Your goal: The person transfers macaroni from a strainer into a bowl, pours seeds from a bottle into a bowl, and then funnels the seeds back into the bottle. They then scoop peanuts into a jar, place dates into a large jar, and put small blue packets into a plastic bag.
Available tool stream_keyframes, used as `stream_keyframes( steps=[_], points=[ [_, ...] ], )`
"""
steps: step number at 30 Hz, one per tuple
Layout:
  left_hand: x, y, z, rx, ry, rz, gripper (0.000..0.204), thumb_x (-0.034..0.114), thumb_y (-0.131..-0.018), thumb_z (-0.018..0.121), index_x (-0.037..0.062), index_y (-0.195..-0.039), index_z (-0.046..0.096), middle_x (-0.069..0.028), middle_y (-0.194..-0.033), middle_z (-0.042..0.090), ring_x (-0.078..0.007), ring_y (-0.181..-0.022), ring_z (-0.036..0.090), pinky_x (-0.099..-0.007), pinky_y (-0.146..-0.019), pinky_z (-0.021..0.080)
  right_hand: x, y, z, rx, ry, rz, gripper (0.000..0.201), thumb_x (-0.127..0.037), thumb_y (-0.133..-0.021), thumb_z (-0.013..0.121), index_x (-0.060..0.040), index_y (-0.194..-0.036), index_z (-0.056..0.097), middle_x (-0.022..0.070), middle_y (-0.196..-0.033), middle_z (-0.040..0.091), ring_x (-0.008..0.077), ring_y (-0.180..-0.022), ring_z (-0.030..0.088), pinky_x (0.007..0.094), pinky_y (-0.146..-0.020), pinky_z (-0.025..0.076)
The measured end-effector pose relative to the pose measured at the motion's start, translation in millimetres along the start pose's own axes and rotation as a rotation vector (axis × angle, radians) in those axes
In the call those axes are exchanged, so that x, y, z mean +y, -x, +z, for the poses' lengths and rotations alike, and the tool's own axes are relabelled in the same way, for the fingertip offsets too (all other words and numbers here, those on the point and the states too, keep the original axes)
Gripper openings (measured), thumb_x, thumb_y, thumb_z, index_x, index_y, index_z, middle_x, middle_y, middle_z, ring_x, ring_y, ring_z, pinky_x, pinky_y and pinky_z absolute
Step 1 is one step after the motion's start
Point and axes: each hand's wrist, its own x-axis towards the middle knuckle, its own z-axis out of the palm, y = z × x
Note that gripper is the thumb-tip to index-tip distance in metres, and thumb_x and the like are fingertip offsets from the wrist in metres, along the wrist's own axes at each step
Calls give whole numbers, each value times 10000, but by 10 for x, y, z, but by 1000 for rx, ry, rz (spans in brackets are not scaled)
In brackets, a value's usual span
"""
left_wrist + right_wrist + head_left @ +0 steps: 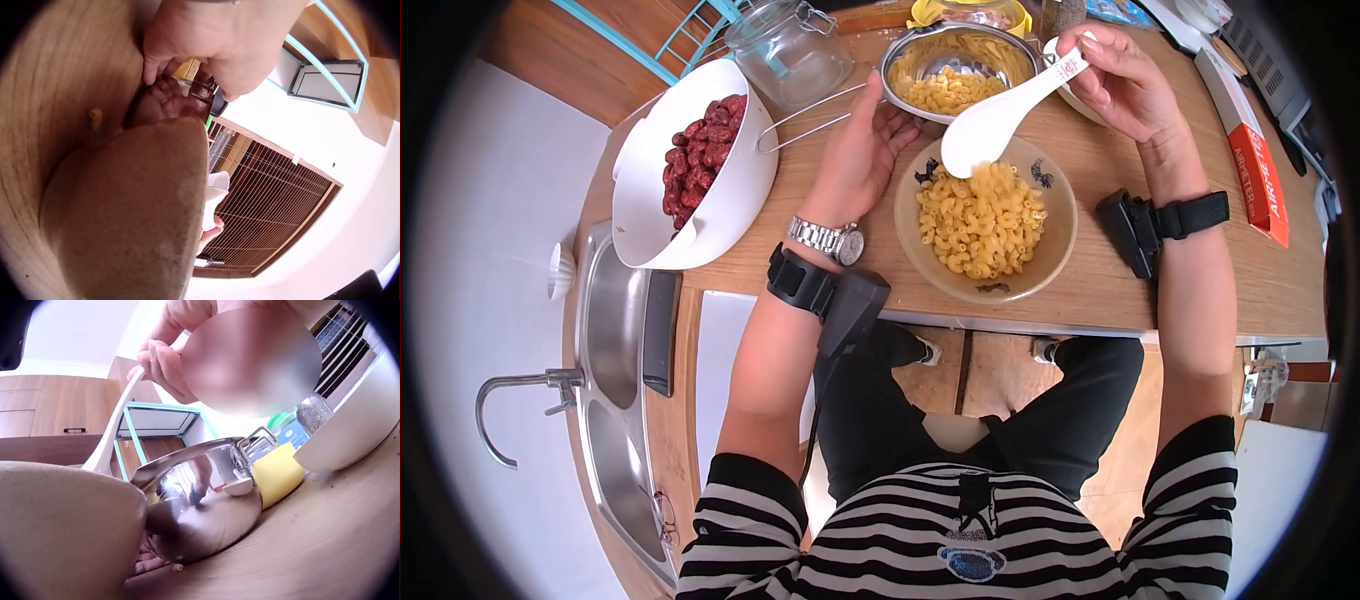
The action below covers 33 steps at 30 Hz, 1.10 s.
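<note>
My right hand (1122, 82) pinches the handle end of a white spoon (1000, 125) with red markings. The spoon slants down to the left, its head over a beige ceramic bowl (1062, 215) of elbow macaroni (980, 225). Macaroni at the spoon's lip looks blurred. Fingers of my left hand (865, 155) lie against the near left side of a shiny metal bowl (900, 65), thumb pointing up beside its rim. More macaroni (952, 92) lies inside that metal bowl. In the right wrist view the metal bowl (206, 519) leans, with left fingertips (147, 562) low beside it.
A white basin (745, 185) of dried red dates stands left, a glass clip jar (795, 60) behind it. A yellow container (1000, 15) is behind the metal bowl. A red-and-white box (1260, 190) lies right. The sink (615, 330) is at far left. Loose macaroni (95, 117) lies on the counter.
</note>
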Motion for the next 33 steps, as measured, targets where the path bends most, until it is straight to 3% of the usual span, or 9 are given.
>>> stream_keyframes(
  steps=[4, 6, 7, 8, 11, 13, 16, 19, 33],
  points=[
    [15, 13, 22, -1, 32, -8, 481, 434, -827, 420, 58, -1127, 406, -115, -1061, 465, -177, -957, 444, -301, -894, 336, -19, -5, 14, 45, -9, -51, 242, -184, -854, 428, 22, -952, 509, -11, -549, 411, 39, -468, 361, 145, -420, 303],
    [17, 19, 27, -5, 41, -1, 476, 428, -826, 427, 58, -1124, 407, -113, -1054, 466, -179, -958, 440, -301, -897, 332, -49, -57, 105, 145, 34, -86, 257, -213, -849, 455, -6, -974, 542, -22, -567, 439, 25, -497, 382, 142, -445, 314],
    [16, 16, 24, 8, 57, -13, 471, 426, -823, 436, 59, -1118, 409, -110, -1049, 463, -181, -959, 434, -302, -900, 327, -7, -109, 182, 379, -90, -109, 171, -135, -822, 484, 15, -864, 554, 16, -608, 547, 59, -490, 493, 132, -422, 394],
    [16, 14, 22, 20, 72, -25, 466, 423, -820, 445, 61, -1112, 412, -108, -1044, 460, -183, -961, 428, -303, -903, 321, -26, -115, 228, 379, -90, -109, 171, -135, -822, 484, 15, -864, 554, 16, -608, 547, 59, -490, 493, 132, -422, 394],
    [6, 7, 1, 6, 77, -24, 472, 425, -813, 457, 57, -1105, 408, -107, -1042, 451, -188, -967, 415, -307, -911, 309, -76, -138, 290, 528, 120, 3, 169, -117, -815, 495, 26, -880, 556, 32, -637, 559, 62, -528, 506, 138, -456, 400],
    [1, 1, -15, -2, 76, -28, 478, 428, -812, 457, 54, -1106, 406, -108, -1043, 450, -189, -969, 414, -308, -911, 310, -23, -147, 298, 610, 472, 81, 169, -121, -822, 484, 23, -875, 555, 40, -657, 563, 62, -522, 502, 137, -446, 390],
    [-4, -5, -27, -9, 81, -37, 487, 431, -811, 457, 46, -1105, 404, -108, -1043, 447, -190, -972, 413, -307, -909, 313, 124, -112, 128, 498, 720, 56, 253, -247, -833, 491, -61, -979, 582, -41, -594, 465, 12, -523, 402, 138, -454, 318],
    [0, -1, -12, -5, 89, -37, 488, 431, -812, 455, 41, -1102, 406, -110, -1044, 443, -189, -972, 413, -306, -908, 315, 140, -106, 129, 479, 722, 134, 236, -268, -816, 518, -104, -961, 607, -58, -614, 482, 1, -546, 419, 135, -459, 322],
    [-4, -8, -22, -4, 90, -41, 484, 431, -817, 446, 44, -1103, 403, -128, -1080, 436, -197, -996, 407, -314, -922, 305, 157, -110, 195, 475, 340, 245, 217, -197, -834, 477, -25, -903, 590, -59, -541, 481, 8, -429, 371, 131, -386, 278]
  ],
)
